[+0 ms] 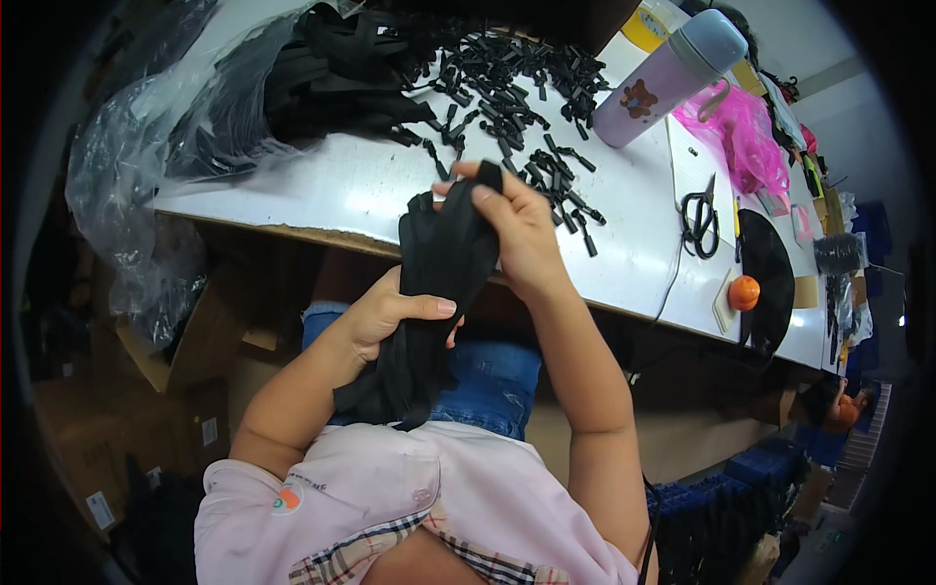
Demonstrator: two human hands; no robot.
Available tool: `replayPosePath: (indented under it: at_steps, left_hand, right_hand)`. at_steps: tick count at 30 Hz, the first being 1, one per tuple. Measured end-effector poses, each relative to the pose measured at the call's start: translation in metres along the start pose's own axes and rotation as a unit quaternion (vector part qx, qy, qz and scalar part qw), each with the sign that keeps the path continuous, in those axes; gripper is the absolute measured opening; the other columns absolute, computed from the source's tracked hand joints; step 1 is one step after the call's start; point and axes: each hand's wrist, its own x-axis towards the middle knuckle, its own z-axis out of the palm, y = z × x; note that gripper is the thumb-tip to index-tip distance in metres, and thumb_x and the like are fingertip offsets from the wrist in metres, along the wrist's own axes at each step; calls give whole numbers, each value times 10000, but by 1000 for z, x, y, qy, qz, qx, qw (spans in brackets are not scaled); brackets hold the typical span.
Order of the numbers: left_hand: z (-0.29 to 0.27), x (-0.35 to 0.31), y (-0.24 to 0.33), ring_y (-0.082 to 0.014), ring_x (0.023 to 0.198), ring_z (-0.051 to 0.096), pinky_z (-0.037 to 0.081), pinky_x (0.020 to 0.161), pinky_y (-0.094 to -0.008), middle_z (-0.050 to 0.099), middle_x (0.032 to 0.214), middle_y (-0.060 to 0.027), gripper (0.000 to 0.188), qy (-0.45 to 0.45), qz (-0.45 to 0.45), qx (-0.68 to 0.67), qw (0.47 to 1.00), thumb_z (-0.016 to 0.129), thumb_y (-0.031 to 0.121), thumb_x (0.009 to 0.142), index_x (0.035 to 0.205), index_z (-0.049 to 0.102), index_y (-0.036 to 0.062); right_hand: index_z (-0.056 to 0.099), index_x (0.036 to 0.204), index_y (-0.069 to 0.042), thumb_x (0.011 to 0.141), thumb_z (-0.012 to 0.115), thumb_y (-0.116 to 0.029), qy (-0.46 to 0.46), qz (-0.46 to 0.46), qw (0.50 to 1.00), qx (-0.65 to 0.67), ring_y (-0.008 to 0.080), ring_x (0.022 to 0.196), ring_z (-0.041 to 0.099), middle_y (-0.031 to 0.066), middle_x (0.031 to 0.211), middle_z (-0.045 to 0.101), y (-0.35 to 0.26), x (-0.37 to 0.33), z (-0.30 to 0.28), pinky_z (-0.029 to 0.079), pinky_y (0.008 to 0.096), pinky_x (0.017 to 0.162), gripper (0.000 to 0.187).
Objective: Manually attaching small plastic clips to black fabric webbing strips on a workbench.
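Observation:
A bundle of black fabric strips hangs between my two hands, in front of the table's near edge and over my lap. My left hand wraps round its middle, thumb lying across the front. At the upper end my right hand pinches the strips, with the thumb on top and a strip end sticking up past the fingers. Just beyond lies a scattered heap of small black plastic pieces on the white table. More black strips lie at the far left, partly under clear plastic.
A lilac bottle stands at the back right. Black scissors rest on paper near an orange fruit and a pink plastic bag. Clear plastic wrap droops over the table's left end. Cardboard boxes stand below left.

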Motion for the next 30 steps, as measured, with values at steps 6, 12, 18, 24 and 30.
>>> replayPosePath:
  at_steps: [6, 12, 18, 24, 30]
  left_hand:
    - [-7, -8, -13, -173, 565, 569, 491, 560, -284, 550, 710, -107, 293, -12, -13, -15, 1000, 645, 70, 655, 901, 516, -21]
    - [0, -17, -5, -139, 698, 558, 475, 631, -249, 542, 833, -64, 399, 1, -14, -30, 999, 659, 33, 631, 992, 492, 8]
    - [4, -19, -4, -132, 772, 548, 461, 684, -246, 540, 897, -50, 481, 26, 16, -7, 1000, 670, 22, 617, 1058, 478, 11]
    - [8, -18, -4, -139, 829, 545, 449, 733, -256, 542, 935, -55, 525, 26, 42, 13, 999, 683, 22, 613, 1091, 467, 4]
    - [9, -15, -7, -139, 818, 548, 456, 721, -248, 540, 926, -60, 524, 27, 55, 29, 998, 697, 22, 600, 1072, 470, 2]
  right_hand:
    - [347, 1213, 20, 855, 440, -140, 65, -9, 998, 11, 177, 875, 560, 155, 1049, 547, 1, -13, 8, 447, 280, 794, 404]
    - [526, 1070, 21, 861, 435, -135, -26, -65, 981, -183, 149, 943, 521, 117, 1064, 551, 14, -33, 15, 380, 263, 855, 276]
    - [368, 1199, 20, 821, 506, -129, 115, -110, 987, -16, 199, 1031, 500, 147, 1134, 492, 9, -34, 21, 407, 281, 843, 429]
    - [413, 1154, 34, 775, 538, -7, 46, -130, 983, -121, 208, 1013, 511, 130, 1125, 487, 11, -39, 19, 413, 287, 844, 401]
    - [514, 1035, 36, 768, 534, 10, 71, -121, 989, -56, 154, 921, 547, 105, 996, 556, 7, -29, 17, 422, 249, 811, 269]
